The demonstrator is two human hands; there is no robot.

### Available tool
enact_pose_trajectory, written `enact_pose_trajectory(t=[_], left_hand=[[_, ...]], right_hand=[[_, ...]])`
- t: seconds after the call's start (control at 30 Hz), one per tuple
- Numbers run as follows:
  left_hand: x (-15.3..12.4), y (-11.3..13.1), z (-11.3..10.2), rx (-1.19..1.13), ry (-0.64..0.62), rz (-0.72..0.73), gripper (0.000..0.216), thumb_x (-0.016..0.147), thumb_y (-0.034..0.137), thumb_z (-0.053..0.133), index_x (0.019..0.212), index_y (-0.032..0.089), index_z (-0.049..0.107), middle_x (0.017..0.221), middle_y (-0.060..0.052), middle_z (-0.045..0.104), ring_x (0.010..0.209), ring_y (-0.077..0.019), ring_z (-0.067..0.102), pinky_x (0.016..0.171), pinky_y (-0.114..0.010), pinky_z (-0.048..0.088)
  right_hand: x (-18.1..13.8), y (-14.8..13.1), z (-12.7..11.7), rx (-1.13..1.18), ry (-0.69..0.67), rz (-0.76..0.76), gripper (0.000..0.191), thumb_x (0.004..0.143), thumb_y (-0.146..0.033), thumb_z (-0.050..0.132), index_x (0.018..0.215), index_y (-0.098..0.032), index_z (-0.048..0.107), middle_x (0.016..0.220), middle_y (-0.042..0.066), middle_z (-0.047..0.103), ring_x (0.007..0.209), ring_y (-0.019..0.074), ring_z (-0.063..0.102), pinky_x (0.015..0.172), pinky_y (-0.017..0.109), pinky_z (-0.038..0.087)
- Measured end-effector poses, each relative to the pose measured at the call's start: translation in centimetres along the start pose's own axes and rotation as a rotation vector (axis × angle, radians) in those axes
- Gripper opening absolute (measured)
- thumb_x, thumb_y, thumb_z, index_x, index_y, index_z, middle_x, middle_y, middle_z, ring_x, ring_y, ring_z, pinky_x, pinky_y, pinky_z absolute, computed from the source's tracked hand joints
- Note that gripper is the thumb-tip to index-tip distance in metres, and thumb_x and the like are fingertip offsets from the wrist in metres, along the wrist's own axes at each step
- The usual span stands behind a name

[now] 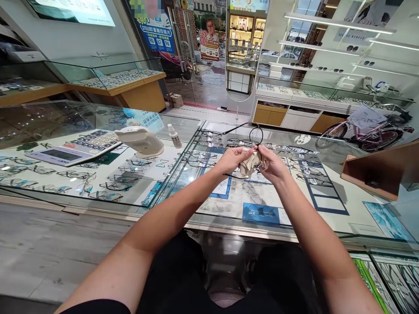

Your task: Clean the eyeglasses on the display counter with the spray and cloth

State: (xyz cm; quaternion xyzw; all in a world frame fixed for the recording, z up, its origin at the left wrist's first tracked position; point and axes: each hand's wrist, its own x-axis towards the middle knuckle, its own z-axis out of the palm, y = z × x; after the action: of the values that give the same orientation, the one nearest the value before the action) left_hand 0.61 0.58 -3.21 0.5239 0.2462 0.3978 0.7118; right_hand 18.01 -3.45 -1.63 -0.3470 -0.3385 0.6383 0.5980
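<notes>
Both of my hands meet above the glass display counter, around a pair of black round-rimmed eyeglasses [256, 136]. One lens rim stands up above my fingers, and a dark temple arm reaches out to the left. My left hand [235, 158] is closed on a beige cleaning cloth [250, 164], which is bunched against the lower part of the glasses. With thumb and fingers, my right hand [272, 162] pinches the frame near its middle. Cloth and fingers hide most of the second lens.
The glass counter [209, 209] holds rows of eyeglasses under its top. On it stand a large calculator [78, 146], a white device [140, 140], a spray bottle [174, 136] and, to the right, a wooden stand [371, 176]. A pink bicycle [366, 131] is beyond.
</notes>
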Motion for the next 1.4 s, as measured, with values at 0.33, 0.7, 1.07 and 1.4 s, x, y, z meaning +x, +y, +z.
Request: enact_pose_trajectory(t=[0.33, 0.7, 1.07, 1.4], left_hand=[[0.2, -1.4, 1.7, -0.09, -0.02, 0.038, 0.071, 0.066, 0.076, 0.092, 0.09, 0.013, 0.07, 0.08, -0.003, 0.073, 0.072, -0.012, 0.065, 0.07, -0.023, 0.049], [-0.6, -0.9, 2.0, -0.022, 0.022, 0.046, 0.066, 0.068, 0.071, 0.094, 0.087, 0.012, 0.068, 0.079, -0.002, 0.07, 0.073, -0.0114, 0.06, 0.069, -0.025, 0.045], [-1.1, 0.2, 1.8, 0.039, -0.03, 0.003, 0.064, 0.067, 0.066, 0.095, 0.089, 0.013, 0.068, 0.079, 0.0, 0.068, 0.068, -0.0097, 0.058, 0.067, -0.024, 0.043], [-1.1, 0.7, 1.2, 0.088, -0.175, -0.046, 0.069, 0.059, 0.049, 0.103, 0.105, 0.013, 0.067, 0.092, -0.004, 0.071, 0.08, -0.0153, 0.065, 0.079, -0.029, 0.05]], right_hand=[[0.3, 1.9, 0.9, 0.123, 0.108, -0.082, 0.032, 0.068, -0.036, 0.102, 0.088, -0.024, 0.08, 0.081, -0.004, 0.078, 0.069, 0.0124, 0.069, 0.065, 0.023, 0.058], [-0.1, 1.8, 1.4, 0.065, 0.103, -0.102, 0.04, 0.06, -0.039, 0.105, 0.087, -0.024, 0.08, 0.093, -0.001, 0.081, 0.072, 0.0129, 0.068, 0.067, 0.025, 0.057], [-0.4, 1.3, 1.5, -0.029, 0.063, -0.087, 0.038, 0.064, -0.046, 0.099, 0.087, -0.024, 0.078, 0.082, 0.0, 0.075, 0.073, 0.0168, 0.067, 0.071, 0.03, 0.056], [-0.1, 1.3, 0.8, -0.058, 0.099, -0.105, 0.04, 0.063, -0.046, 0.101, 0.085, -0.022, 0.078, 0.08, 0.001, 0.075, 0.069, 0.0161, 0.065, 0.063, 0.029, 0.054]])
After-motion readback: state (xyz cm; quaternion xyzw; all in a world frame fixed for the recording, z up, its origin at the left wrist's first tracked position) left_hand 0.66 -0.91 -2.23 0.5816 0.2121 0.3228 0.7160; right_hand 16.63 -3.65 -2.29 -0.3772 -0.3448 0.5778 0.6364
